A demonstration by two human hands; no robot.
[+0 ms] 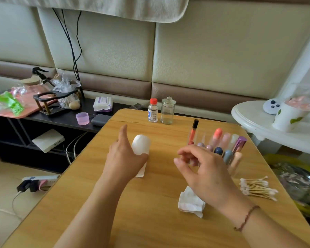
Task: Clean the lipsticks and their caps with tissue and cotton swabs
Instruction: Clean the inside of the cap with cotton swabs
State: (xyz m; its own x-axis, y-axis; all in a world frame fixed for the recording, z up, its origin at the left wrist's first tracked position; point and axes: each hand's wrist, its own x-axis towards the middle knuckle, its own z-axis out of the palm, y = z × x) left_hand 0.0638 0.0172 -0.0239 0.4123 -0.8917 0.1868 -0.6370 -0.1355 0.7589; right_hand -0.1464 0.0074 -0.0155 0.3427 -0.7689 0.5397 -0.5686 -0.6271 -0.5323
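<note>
The wooden table serves as the landmark here. Near its middle stands a roll of tissue, and the left hand rests against the roll's near side, fingers straight and spread, thumb touching the paper, nothing pinched. To the right of the roll, the right hand hovers above the table with its fingers loosely curled; they appear to hold nothing, though whether a small thing sits behind them cannot be told. Just beyond that hand, toward the table's right side, the lipsticks stand upright in a clear holder, with a lip gloss tube at the holder's far left. A crumpled used tissue lies on the table on the near side of the right hand, and a heap of cotton swabs lies close to the table's right edge. At the far edge stand a small bottle with a red cap and an empty glass jar.

The step in hand looks like tearing off a fresh sheet. The roll stands free, so a pull without a firm hold could tip it or send it rolling toward the table's left edge. The right hand sits very near the crowded lipsticks; a careless sweep could knock the holder over and scatter them, and the swabs could be brushed off the right edge
</note>
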